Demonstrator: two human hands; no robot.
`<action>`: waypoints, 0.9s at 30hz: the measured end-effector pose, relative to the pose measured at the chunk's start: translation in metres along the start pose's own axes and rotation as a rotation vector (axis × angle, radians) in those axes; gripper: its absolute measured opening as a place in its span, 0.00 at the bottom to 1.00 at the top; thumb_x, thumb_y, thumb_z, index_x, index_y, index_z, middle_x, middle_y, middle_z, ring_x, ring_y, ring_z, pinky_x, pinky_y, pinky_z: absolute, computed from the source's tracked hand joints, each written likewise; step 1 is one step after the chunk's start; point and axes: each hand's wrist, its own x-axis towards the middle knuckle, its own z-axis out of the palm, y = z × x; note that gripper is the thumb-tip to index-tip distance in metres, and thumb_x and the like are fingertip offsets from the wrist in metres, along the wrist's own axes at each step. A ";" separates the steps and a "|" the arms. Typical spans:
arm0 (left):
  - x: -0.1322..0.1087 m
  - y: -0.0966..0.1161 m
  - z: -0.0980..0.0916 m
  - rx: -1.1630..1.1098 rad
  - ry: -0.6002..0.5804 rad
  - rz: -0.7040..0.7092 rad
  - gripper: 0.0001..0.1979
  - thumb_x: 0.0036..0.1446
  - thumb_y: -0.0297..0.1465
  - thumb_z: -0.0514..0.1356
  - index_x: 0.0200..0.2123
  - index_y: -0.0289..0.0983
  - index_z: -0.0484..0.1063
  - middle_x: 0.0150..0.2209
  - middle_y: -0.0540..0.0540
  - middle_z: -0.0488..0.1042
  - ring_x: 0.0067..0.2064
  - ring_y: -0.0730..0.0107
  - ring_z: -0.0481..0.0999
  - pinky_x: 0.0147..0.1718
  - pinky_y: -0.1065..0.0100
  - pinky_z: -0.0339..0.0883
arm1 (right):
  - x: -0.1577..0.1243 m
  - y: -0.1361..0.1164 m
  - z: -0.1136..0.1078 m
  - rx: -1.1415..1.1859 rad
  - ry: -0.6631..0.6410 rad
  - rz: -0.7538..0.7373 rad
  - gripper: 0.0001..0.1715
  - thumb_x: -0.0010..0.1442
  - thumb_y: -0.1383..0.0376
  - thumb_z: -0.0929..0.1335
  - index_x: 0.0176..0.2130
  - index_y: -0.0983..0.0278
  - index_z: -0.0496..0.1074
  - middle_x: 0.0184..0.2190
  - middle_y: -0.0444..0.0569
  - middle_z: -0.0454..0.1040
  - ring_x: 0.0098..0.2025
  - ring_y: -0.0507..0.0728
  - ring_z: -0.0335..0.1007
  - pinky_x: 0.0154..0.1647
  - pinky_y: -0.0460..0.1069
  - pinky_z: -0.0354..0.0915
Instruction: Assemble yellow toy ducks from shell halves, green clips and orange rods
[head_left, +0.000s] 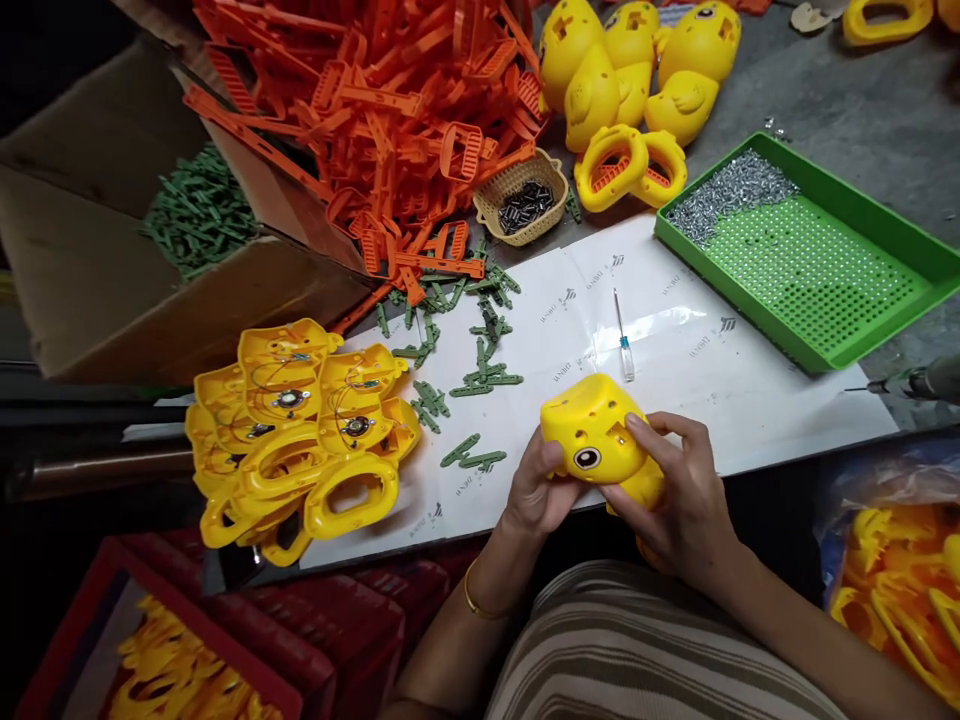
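Note:
Between my two hands is a yellow plastic duck toy (596, 425), tilted, with one printed eye and small holes showing; its lower part is partly covered by my fingers. My left hand (541, 485) grips the head end, thumb on the side. On the other side my right hand (679, 490) wraps round the body, a fingertip by the square opening. Just beyond the duck a small screwdriver (625, 355) with a clear handle lies on the white sheet (540, 330). Loose green plastic strips (480, 460) lie to the left of my left hand.
Yellow half shells (352, 490) with wires and speakers are stacked at left. Behind them stand a cardboard box (300, 290) and a heap of orange parts (375, 110). A wicker basket (525, 235) holds dark pins; a green tray (862, 290) holds screws. Assembled ducks (682, 100) lie at the back.

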 end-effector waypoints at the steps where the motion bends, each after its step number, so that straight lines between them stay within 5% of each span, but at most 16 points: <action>1: -0.002 0.001 0.002 0.028 -0.026 -0.004 0.29 0.42 0.41 0.71 0.48 0.36 0.76 0.47 0.38 0.80 0.56 0.41 0.74 0.56 0.48 0.67 | -0.002 0.001 -0.001 0.015 0.012 -0.024 0.42 0.60 0.61 0.71 0.67 0.52 0.53 0.53 0.57 0.60 0.53 0.65 0.64 0.42 0.60 0.73; 15: -0.008 0.010 0.007 0.011 -0.149 -0.053 0.37 0.41 0.35 0.73 0.57 0.37 0.71 0.50 0.37 0.78 0.53 0.42 0.77 0.47 0.55 0.74 | -0.003 0.001 -0.010 0.041 0.024 -0.085 0.45 0.57 0.69 0.71 0.67 0.51 0.52 0.54 0.56 0.59 0.52 0.63 0.65 0.41 0.59 0.73; 27: 0.001 0.016 -0.010 -0.001 -0.040 -0.030 0.22 0.45 0.37 0.69 0.43 0.33 0.79 0.38 0.41 0.83 0.39 0.55 0.82 0.38 0.63 0.76 | 0.021 0.003 -0.017 0.061 -0.129 -0.107 0.42 0.60 0.60 0.71 0.67 0.57 0.54 0.51 0.57 0.65 0.51 0.65 0.67 0.46 0.61 0.72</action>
